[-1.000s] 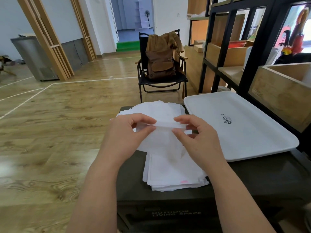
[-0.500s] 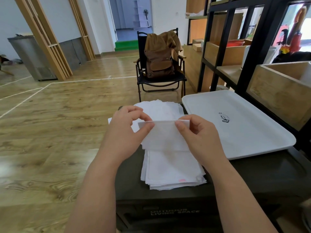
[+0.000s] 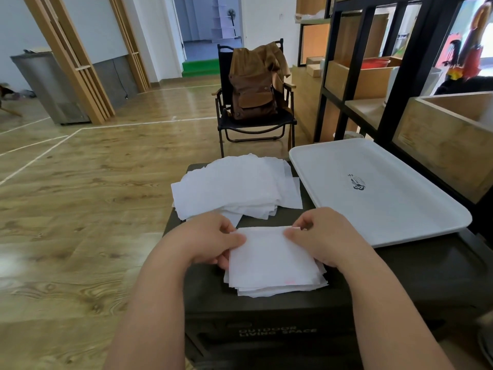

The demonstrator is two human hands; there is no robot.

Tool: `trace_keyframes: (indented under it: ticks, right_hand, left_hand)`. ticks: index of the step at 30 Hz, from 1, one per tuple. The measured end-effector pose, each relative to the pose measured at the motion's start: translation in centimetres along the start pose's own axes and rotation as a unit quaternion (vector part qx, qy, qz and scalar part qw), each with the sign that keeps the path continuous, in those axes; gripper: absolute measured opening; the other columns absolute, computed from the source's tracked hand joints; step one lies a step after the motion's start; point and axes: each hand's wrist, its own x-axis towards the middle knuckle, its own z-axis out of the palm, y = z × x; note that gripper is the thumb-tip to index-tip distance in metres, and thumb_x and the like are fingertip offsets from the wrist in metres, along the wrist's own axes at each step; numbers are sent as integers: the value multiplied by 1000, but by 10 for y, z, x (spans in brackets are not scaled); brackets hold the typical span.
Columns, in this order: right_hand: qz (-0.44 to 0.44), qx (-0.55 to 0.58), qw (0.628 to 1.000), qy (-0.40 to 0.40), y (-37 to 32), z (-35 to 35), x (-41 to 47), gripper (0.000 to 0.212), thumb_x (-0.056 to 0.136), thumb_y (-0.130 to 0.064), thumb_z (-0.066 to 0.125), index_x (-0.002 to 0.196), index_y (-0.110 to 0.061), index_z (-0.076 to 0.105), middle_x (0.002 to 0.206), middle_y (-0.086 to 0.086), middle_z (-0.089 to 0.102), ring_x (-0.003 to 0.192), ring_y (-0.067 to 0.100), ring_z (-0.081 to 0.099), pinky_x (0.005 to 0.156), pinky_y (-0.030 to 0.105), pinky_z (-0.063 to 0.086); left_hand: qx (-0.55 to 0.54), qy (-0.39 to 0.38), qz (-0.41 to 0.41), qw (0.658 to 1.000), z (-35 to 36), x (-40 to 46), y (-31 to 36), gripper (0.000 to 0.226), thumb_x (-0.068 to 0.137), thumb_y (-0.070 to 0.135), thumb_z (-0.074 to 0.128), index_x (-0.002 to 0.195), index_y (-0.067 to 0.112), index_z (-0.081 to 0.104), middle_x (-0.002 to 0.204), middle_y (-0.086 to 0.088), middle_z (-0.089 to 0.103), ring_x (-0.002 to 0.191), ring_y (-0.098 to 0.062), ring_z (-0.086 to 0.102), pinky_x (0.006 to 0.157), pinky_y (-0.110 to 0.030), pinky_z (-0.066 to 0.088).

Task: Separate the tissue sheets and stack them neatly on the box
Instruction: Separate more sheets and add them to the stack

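Risk first: tissue sheet is thin and limp, and both hands are working its far edge. If the plies cling, pulling the corners apart too hard would likely tear it; if the pinch catches more than one layer, two sheets go across as one. A sideways drag could also skew the near stack, whose edges already fan out unevenly at the front. The far pile is looser, with corners sticking out left and right, so a sheet dropped carelessly there would worsen the mess or slide toward the box edge. Positions: left hand pinches the sheet's far-left corner, thumb on top, fingers curled beneath. Right hand grips the far-right corner, fingers curled over the edge. The sheet lies between the two hands, resting on top of the near stack, on the dark box lid. White tray sits just right of the piles, near the right hand.
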Motion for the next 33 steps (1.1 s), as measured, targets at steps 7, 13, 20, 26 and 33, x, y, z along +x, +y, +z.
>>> trace_keyframes:
  ticks: [7, 13, 20, 26, 33]
  right_hand:
    - [-5, -29, 998, 54, 2, 3, 2, 16, 87, -34, 66, 75, -29, 58, 79, -15, 54, 70, 0, 49, 53, 18, 34]
    - [-20, 10, 996, 91, 3, 2, 1, 16, 80, -34, 74, 81, -30, 59, 78, -13, 55, 72, 2, 52, 57, 18, 38]
    - [-45, 68, 986, 145, -1, -1, 0, 22, 81, -39, 75, 89, -32, 56, 70, -13, 53, 67, 0, 50, 54, 14, 31]
    - [-48, 81, 986, 138, -2, 0, -1, 20, 82, -39, 74, 88, -33, 56, 68, -13, 54, 65, 0, 52, 53, 14, 31]
    - [-48, 86, 987, 127, -1, 1, 1, 20, 82, -40, 73, 92, -32, 57, 71, -12, 55, 69, 1, 53, 55, 16, 32]
  left_hand:
    - [69, 270, 7, 960, 1, 16, -2, 35, 89, 48, 64, 71, 19, 56, 66, 4, 62, 61, -16, 57, 54, -25, 39]
    - [92, 316, 152, 932, 15, 49, 2, 42, 98, 22, 57, 139, 21, 49, 142, 2, 52, 133, -16, 44, 105, -26, 32]
    - [137, 262, 142, 945, 19, 54, -3, 51, 100, 27, 54, 149, 20, 41, 153, 1, 44, 140, -18, 39, 113, -30, 27]
    - [124, 261, 145, 946, 17, 50, -4, 51, 99, 37, 56, 146, 22, 46, 151, 2, 46, 140, -17, 40, 113, -29, 26]
    - [127, 258, 148, 946, 16, 51, -8, 48, 100, 33, 54, 146, 24, 46, 151, 3, 46, 139, -17, 41, 114, -31, 27]
